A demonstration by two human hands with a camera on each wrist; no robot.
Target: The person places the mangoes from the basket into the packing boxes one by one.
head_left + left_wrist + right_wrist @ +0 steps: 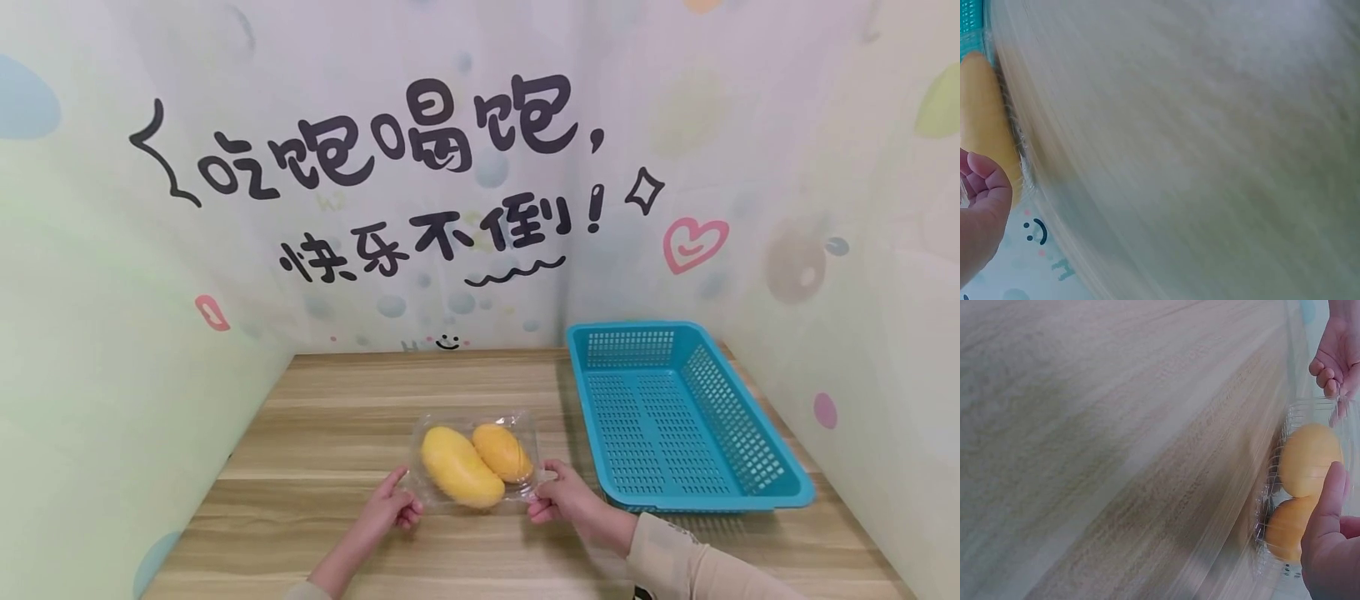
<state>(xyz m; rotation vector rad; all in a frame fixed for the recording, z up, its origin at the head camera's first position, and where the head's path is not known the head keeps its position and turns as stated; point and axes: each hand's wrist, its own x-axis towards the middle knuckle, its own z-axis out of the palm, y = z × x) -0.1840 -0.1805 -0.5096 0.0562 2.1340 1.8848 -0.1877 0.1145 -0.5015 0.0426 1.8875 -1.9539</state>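
Two yellow mangoes, a larger one on the left and a smaller, more orange one on the right, lie side by side in a clear plastic clamshell box. My left hand pinches the box by its left edge between thumb and fingers. At the opposite edge, my right hand grips the box, thumb on top. Both hands and both mangoes also show in the right wrist view. Whether the box touches the table or hangs just above it, I cannot tell.
A blue plastic basket with perforated walls stands on the right of the wooden table, close to my right forearm. Patterned wall coverings with lettering enclose the table at the back and both sides.
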